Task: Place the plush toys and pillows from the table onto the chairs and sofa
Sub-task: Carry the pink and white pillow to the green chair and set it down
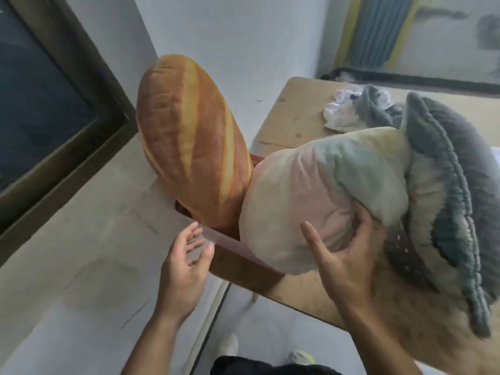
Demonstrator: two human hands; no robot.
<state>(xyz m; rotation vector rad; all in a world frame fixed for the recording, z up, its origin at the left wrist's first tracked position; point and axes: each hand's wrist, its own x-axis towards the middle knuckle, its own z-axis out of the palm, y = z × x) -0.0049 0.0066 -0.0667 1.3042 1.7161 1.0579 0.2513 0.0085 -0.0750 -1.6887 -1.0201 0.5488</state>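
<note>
A big bread-loaf pillow point(189, 139) stands upright at the table's left edge, its lower end down in a reddish-brown seat or box point(238, 263). To its right a pastel pink, green and yellow plush point(319, 190) lies on the wooden table point(286, 117). My right hand point(349, 255) presses against its underside with the thumb spread and fingers dug into the fabric. My left hand point(186, 255) hovers open just below the bread pillow, touching nothing. A grey-green ruffled plush pillow point(446, 201) lies against the pastel plush on the right.
A small white and pastel plush point(343, 112) lies farther back on the table. A dark-framed window point(48, 109) fills the left wall above a pale ledge. A blue-and-yellow curtain point(378, 31) hangs at the back. My shoes point(300, 357) show on the floor below.
</note>
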